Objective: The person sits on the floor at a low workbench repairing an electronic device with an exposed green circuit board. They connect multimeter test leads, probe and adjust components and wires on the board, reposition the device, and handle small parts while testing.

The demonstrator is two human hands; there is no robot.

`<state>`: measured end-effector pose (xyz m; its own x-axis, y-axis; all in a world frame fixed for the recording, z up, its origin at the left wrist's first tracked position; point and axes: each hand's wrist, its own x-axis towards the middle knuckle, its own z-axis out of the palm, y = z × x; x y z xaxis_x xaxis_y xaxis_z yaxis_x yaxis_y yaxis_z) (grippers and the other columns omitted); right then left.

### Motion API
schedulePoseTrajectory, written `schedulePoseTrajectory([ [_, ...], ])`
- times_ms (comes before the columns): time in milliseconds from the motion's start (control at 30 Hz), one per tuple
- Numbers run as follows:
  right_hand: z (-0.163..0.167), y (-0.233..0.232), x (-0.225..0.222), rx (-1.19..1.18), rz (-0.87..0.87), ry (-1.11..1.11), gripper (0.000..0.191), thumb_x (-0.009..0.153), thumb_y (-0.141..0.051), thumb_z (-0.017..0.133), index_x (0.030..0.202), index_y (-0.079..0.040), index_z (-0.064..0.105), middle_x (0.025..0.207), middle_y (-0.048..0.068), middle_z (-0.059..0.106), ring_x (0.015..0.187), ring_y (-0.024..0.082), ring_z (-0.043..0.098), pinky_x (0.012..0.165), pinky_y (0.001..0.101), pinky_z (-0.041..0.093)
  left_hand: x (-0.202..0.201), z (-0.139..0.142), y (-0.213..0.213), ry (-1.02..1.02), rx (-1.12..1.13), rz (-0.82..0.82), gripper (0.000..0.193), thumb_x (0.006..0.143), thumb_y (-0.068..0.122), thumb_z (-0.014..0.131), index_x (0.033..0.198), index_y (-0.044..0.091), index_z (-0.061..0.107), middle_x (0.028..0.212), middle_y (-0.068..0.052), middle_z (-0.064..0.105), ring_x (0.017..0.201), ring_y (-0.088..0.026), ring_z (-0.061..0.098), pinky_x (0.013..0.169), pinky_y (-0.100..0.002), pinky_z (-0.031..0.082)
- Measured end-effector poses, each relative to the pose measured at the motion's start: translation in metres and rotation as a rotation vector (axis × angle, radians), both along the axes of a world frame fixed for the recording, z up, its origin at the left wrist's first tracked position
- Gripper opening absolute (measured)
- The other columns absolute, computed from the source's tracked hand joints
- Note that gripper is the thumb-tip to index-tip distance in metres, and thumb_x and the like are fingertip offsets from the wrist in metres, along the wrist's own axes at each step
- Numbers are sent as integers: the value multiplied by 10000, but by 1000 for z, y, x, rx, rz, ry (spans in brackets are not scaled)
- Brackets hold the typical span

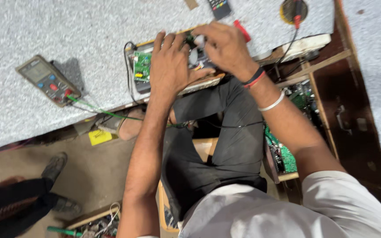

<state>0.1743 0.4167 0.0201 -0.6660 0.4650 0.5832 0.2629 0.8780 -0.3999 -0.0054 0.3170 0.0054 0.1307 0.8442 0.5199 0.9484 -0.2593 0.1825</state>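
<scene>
Green circuit board half hidden under flat open left hand; right hand grip unclear.

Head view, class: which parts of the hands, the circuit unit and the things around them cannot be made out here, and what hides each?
- Circuit unit: its middle is hidden by both hands.
- Left hand: lies flat, covering whatever is beneath.
- Right hand: the fingertips curl inward, so what they pinch is unclear.
- Remote-like device: cut off by the top edge.
- Multimeter: its display is too blurred to read.
- Second person's legs: cut off by the left edge.
</scene>
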Motion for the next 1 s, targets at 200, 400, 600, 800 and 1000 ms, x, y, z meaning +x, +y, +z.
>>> schedulePoseTrajectory([
  [200,9,-2,-4,-69,100,28,374,839,-47,772,1190,-35,643,1023,150,682,880,344,674,736,427,543,4,4,-2,9,12,29,867,793,779,711,1014,-59,750,1178,-194,678,1186,-357,586,1184,-558,279],
  [400,-5,3,-5,119,71,-15,344,827,-9,720,1155,-83,647,1007,124,682,912,339,680,765,432,561,7,10,3,-38,6,39,905,795,812,694,1032,-60,750,1107,-187,689,1158,-354,613,1176,-566,286],
  [600,-25,10,-7,-154,-64,-19,356,945,-88,760,1245,-39,575,809,135,647,736,363,674,602,456,491,7,5,2,-13,-16,28,907,805,817,669,1082,-43,752,1121,-192,683,1159,-372,602,1165,-577,293],
  [800,-34,8,-13,-37,35,64,339,891,39,674,1206,-77,625,972,172,713,770,339,708,639,415,529,5,-15,-2,-3,2,66,883,829,738,717,1240,-42,658,1380,-228,581,1301,-384,532,1203,-563,258],
  [1000,-28,0,-14,-14,22,28,271,977,-7,802,1188,-54,638,943,150,707,783,295,730,648,369,543,6,-33,-69,-63,47,293,868,1054,587,704,1605,7,368,1652,-154,362,1554,-337,297,1300,-513,220],
])
